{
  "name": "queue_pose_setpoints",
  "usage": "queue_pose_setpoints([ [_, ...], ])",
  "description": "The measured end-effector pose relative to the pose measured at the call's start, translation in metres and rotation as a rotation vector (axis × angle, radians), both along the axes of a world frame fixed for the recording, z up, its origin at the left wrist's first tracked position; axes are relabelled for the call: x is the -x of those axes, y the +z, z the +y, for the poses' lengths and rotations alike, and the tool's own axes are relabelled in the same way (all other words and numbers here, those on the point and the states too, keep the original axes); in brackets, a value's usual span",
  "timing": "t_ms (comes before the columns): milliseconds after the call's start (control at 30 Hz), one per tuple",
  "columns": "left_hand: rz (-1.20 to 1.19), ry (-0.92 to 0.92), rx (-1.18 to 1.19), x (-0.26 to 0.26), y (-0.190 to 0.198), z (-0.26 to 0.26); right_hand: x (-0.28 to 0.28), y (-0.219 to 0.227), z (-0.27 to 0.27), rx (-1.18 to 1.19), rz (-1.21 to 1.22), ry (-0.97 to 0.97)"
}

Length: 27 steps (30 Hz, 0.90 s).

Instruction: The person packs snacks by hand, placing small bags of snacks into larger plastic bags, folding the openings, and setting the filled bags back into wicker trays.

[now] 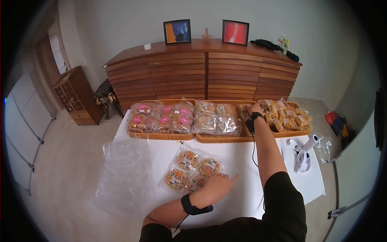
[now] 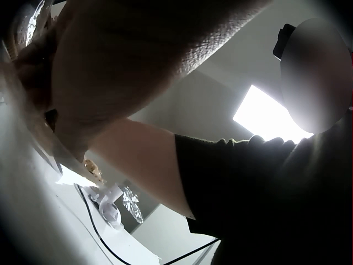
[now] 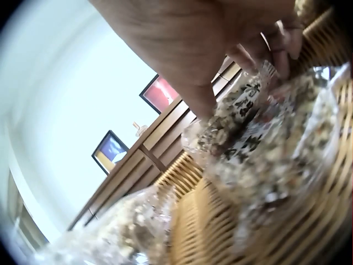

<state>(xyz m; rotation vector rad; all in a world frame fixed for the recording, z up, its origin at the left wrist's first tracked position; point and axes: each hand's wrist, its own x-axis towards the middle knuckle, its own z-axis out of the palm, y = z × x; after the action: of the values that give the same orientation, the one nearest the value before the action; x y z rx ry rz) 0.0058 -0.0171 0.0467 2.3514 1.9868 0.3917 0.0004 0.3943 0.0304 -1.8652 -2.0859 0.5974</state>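
My right hand point(image 1: 254, 109) reaches into the right end of the middle wicker basket point(image 1: 225, 139). In the right wrist view its thumb and curled fingers grip a clear snack packet point(image 3: 234, 118) of pale, nutty pieces with dark print. Another such packet point(image 3: 287, 149) lies right beside it against the wicker. My left hand point(image 1: 213, 188) is over the lower right of a flat clear pack of round snack cakes point(image 1: 187, 160), one digit stretched out to the right. It partly covers the lowest cake point(image 1: 196, 183). The left wrist view is dark, and its fingertips are hardly visible.
The left basket point(image 1: 161, 136) holds pink-labelled packs; the right basket point(image 1: 300, 133) holds small snack bags. A clear plastic bag point(image 1: 125, 173) lies over the table's left side. A white roll-handled device point(image 1: 304, 155) stands at the right. Cables run from both wrists. A wooden sideboard point(image 1: 205, 72) stands behind.
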Motion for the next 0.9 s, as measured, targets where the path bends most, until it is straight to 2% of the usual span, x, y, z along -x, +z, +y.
queue_pose_setpoints([
  [33, -0.083, -0.095, 0.083, -0.003, -0.003, 0.0, 0.002, 0.0, 0.002, -0.004, -0.003, 0.005],
  [67, -0.113, -0.163, 0.024, -0.003, -0.012, 0.0, 0.002, -0.002, 0.004, -0.056, 0.088, 0.02],
  [133, -0.096, -0.191, 0.088, -0.005, -0.009, 0.0, -0.009, -0.008, -0.001, -0.152, 0.252, 0.044],
  [167, -0.066, -0.222, 0.154, -0.006, -0.008, 0.001, -0.016, -0.011, -0.003, -0.145, 0.228, 0.042],
  [233, -0.066, -0.227, 0.127, -0.006, -0.014, 0.001, -0.024, -0.009, -0.005, -0.338, 0.371, 0.228],
  [300, -0.076, -0.226, 0.12, -0.01, -0.018, -0.001, -0.044, -0.002, -0.022, -0.218, 0.667, 0.347],
  [367, -0.147, -0.166, 0.015, -0.012, -0.017, -0.003, -0.074, 0.009, -0.057, 0.022, 0.972, 0.517],
  [433, -0.171, -0.149, -0.033, -0.013, -0.016, -0.003, -0.114, 0.035, -0.114, 0.228, 0.962, 0.467],
  [500, -0.179, -0.138, -0.093, -0.014, -0.011, -0.004, -0.158, 0.047, -0.153, 0.473, 0.839, 0.582],
  [567, -0.082, -0.09, -0.157, -0.018, -0.004, -0.006, -0.196, 0.053, -0.181, 0.642, 0.575, 0.711],
  [633, -0.093, -0.092, -0.176, -0.019, -0.001, -0.008, -0.216, 0.045, -0.202, 0.843, 0.515, 0.838],
  [700, -0.021, -0.057, -0.165, -0.021, 0.003, -0.01, -0.216, 0.038, -0.227, 0.974, 0.454, 0.863],
  [800, -0.007, -0.072, -0.174, -0.023, 0.008, -0.013, -0.201, 0.017, -0.244, 0.986, 0.384, 0.884],
  [867, -0.003, -0.068, -0.166, -0.023, 0.008, -0.013, -0.184, -0.005, -0.248, 0.98, 0.657, 0.714],
  [900, -0.028, -0.069, -0.225, -0.024, 0.003, -0.013, -0.176, -0.013, -0.251, 0.977, 0.659, 0.723],
])
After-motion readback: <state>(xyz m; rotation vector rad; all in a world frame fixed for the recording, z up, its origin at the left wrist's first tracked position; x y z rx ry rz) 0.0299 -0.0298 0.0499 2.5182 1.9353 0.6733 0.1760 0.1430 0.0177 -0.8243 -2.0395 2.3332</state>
